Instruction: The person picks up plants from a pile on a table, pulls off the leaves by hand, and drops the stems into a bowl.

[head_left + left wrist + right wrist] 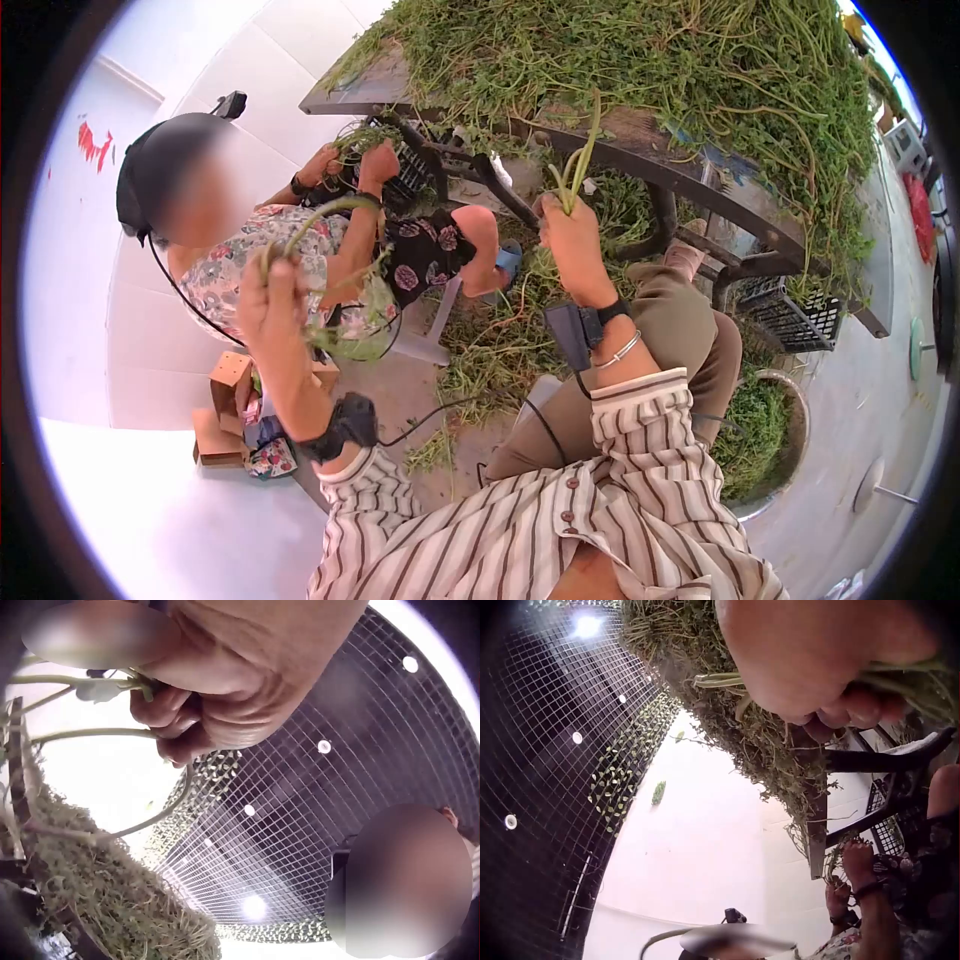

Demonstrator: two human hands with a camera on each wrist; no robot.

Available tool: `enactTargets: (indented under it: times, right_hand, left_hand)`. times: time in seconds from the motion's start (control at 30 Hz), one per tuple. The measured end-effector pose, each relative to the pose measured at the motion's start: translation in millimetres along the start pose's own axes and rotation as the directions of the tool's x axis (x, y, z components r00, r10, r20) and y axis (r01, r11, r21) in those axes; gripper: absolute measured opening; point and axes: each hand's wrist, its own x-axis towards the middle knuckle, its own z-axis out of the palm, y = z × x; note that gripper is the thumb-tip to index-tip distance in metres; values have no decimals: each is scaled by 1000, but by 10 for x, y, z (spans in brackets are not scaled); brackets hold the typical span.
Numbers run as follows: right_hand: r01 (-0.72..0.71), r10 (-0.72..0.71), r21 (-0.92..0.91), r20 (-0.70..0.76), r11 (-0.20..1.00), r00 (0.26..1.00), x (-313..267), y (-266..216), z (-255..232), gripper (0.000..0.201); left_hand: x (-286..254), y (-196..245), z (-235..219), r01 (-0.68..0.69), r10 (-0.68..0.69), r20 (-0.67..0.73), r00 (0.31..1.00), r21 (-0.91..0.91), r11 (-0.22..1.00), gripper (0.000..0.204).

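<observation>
The left hand [272, 310] was curled round a few green stems [335, 208], one of which arched up and away from the fingers, while leafy sprigs [362, 318] hung beside the wrist. The right hand [575, 245] was closed round a small bunch of stems [576, 180] that stood up from the fist in front of the table [375, 84]. The two hands were well apart, each clamped on its own stems, the right one nearer the table than the left. Each wrist carried a black device on a strap (the right one also wore a thin silvery bangle [620, 350]).

Striped sleeves [645, 410] covered the forearms above the wrists, and brown trousers [665, 310] showed on the legs in front of the table.

A great heap of leafy greens [620, 60] covered much of the table, with strands trailing over its edge. Under the table were a black crate [793, 312] near one end and another black crate [408, 185] toward the other. Loose greens [490, 350] lay on the floor below and in front of the table, and a round tub [797, 415] of greens stood in front of it, past the trousers.

Near the table's left end sat another person [240, 230] in a flowered top and a dark cap, and the other person's hands [378, 165] held a few green sprigs. Open cardboard boxes [222, 415] stood farther from the table, behind the left wrist.
</observation>
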Motion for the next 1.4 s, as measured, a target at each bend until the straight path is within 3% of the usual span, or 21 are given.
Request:
enactTargets:
  times: [0.13, 0.2, 0.43, 0.53, 0.6, 0.67, 0.77, 0.83, 0.87, 0.9, 0.97, 1.1, 1.17, 1.3, 1.4]
  right_hand:
    - [-66, 62, 154, 28, 986, 998, -43, -104, -79, 22]
    - [-78, 41, 303, 127, 950, 991, -69, -130, -82, 23]
    - [-203, 102, 271, 345, 941, 933, -194, -291, -6, 23]
    - [-193, 83, 329, 321, 924, 943, -178, -275, 12, 23]
    - [-175, 45, 379, 328, 909, 944, -174, -276, 8, 22]
    - [-183, 8, 378, 422, 907, 907, -188, -317, 1, 19]
    - [-118, -20, 338, 378, 934, 926, -203, -285, 36, 17]
    - [-106, -12, 341, 328, 934, 945, -181, -238, 54, 17]
    - [-91, -9, 343, 279, 935, 960, -173, -225, 64, 16]
    - [-92, -9, 343, 281, 935, 960, -182, -236, 69, 16]
    - [-121, 26, 280, 320, 952, 947, -207, -269, 72, 16]
    - [-137, 32, 276, 352, 952, 935, -232, -240, 105, 17]
    - [-171, 81, 218, 368, 961, 926, -228, -196, 105, 19]
    - [-194, 107, 189, 392, 963, 914, -306, -307, 141, 19]
    - [-192, 108, 186, 388, 964, 916, -312, -285, 151, 17]
  left_hand:
    - [58, -205, 442, 115, -109, 75, 991, -72, 991, 19]
    - [35, -254, 698, 195, -148, 280, 949, -150, 969, 18]
    - [-124, -386, 1304, 216, -81, 486, 870, -228, 949, 20]
    - [-175, -405, 1363, 272, -125, 553, 823, -192, 943, 22]
    - [-181, -477, 1375, 267, -124, 555, 822, -184, 946, 22]
    - [-182, -536, 1367, 260, -121, 558, 821, -176, 950, 23]
    - [-165, -630, 1351, 261, -162, 567, 808, -98, 960, 25]
    - [-132, -621, 1372, 54, -9, 437, 899, -89, 995, 29]
    - [-148, -580, 1367, 275, -160, 440, 884, -212, 938, 30]
    - [-123, -601, 1342, 275, -160, 438, 885, -212, 938, 30]
    - [-34, -661, 1293, 509, -280, 513, 811, -386, 769, 31]
    - [-3, -612, 1371, 502, -261, 536, 803, -374, 780, 27]
    - [-53, -508, 1454, 433, -205, 462, 863, -466, 772, 22]
    - [-19, -704, 1470, 450, -174, 517, 838, -473, 757, 17]
    - [-34, -719, 1517, 427, -165, 476, 864, -518, 741, 11]
